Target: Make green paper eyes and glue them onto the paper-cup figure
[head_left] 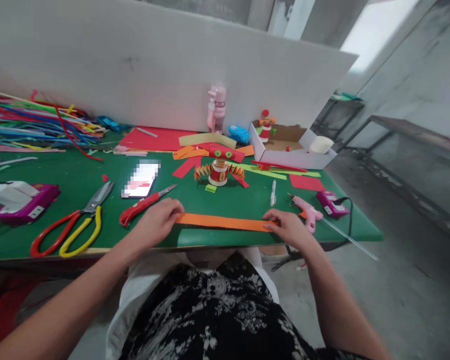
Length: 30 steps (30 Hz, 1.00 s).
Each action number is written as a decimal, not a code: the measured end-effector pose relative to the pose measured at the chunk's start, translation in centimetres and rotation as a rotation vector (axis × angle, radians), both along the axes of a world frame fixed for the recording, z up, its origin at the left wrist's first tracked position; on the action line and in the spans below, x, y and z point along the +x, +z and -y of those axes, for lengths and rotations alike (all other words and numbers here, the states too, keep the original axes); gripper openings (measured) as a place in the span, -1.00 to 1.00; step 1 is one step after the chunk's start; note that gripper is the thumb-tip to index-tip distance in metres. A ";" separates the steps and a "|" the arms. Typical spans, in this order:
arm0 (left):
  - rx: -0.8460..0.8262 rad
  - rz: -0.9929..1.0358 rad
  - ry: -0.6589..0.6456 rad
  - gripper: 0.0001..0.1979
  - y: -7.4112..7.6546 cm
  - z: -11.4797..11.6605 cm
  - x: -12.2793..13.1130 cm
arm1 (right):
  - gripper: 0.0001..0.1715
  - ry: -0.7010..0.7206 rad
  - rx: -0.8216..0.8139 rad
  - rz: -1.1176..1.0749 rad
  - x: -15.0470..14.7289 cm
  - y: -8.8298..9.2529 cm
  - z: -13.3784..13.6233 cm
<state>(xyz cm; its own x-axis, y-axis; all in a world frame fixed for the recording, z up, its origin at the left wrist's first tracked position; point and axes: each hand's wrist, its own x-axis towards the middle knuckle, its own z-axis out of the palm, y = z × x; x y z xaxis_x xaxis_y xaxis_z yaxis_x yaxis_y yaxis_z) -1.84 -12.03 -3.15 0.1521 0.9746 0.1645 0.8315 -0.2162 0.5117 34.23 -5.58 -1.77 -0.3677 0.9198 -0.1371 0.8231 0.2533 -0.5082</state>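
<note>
An orange paper strip stretches lengthwise between my hands near the front edge of the green table. My left hand pinches its left end, and my right hand pinches the right end. Just beyond the strip stands a small paper figure with a red-and-white body, folded orange side pieces and green eyes. A red utility knife with its blade out lies beside my left hand. Near my right hand are a white pen and a pink glue gun with a clear glue stick in it.
Scissors and a phone lie at left, with many pipe cleaners behind. Purple power blocks sit at both sides. Red card, a pink bottle and a white box holding a similar figure stand at the back.
</note>
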 end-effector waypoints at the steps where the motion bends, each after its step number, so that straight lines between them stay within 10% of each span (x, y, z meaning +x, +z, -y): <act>1: 0.023 -0.002 -0.032 -0.82 1.1 -0.1 -0.1 | -0.80 -0.002 0.019 -0.024 0.1 0.3 0.5; 5: 0.071 -0.064 -0.221 -0.80 7.1 -0.6 0.6 | -0.49 0.023 0.102 -0.354 -2.1 2.1 2.3; 11: -0.031 -0.043 -0.462 -0.83 14.7 -2.2 4.4 | -0.38 0.249 -0.478 -1.036 -10.8 4.4 2.7; 19: -0.235 0.712 -0.179 -0.64 13.3 -1.4 4.2 | -0.47 -0.036 -0.460 -1.330 -12.8 5.4 4.4; 30: -0.417 0.760 -0.175 -0.62 13.6 0.7 4.7 | -0.50 0.077 -0.399 -1.222 -12.7 6.0 5.4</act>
<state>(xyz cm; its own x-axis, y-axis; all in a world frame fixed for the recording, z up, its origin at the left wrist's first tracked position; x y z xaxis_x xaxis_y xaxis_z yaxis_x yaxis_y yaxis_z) 2.90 -12.73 10.45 0.2985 0.9509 -0.0822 0.2069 0.0196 0.9782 21.49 -10.97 4.19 -0.4989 0.8642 0.0653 -0.2377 -0.0640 -0.9692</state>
